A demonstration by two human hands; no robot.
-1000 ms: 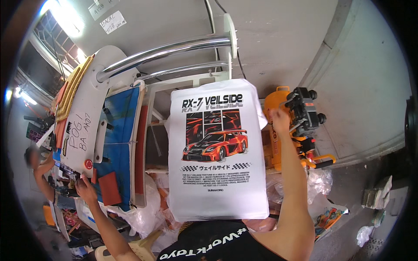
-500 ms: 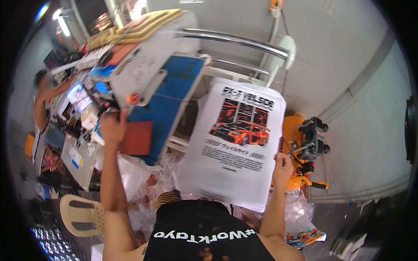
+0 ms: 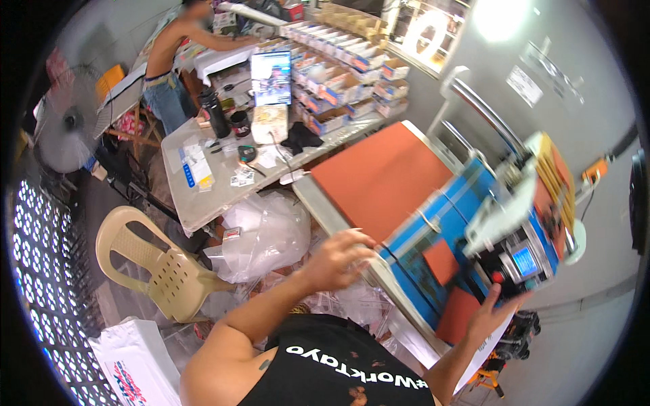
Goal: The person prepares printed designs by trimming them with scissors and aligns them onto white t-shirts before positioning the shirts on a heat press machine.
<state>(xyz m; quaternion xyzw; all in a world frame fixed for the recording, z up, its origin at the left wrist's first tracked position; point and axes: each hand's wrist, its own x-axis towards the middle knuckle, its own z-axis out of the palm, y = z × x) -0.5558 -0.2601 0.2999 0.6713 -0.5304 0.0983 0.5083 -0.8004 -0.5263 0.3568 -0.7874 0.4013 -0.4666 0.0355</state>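
Note:
A heat press stands to my right, with a blue upper plate and a control box with a lit display and red knob. My left hand, fingers loosely apart and a little blurred, hovers at the press's near edge, by the large orange pad. Nothing shows in it. Just below the control box is my right hand, fingers spread and holding nothing; whether it touches the box, I cannot tell. Beyond my right forearm, a strip of the white printed shirt shows; the rest is hidden.
Left of the press, a grey table carries a monitor, a tumbler and papers. Stacked parts boxes stand behind. A beige plastic chair, a standing fan and clear plastic bags are nearby. Another person works at the back.
My view has swung left, bringing the table, chair and fan into sight. My right hand has left the white shirt's edge for the control box; my left hand has come back toward me from the press.

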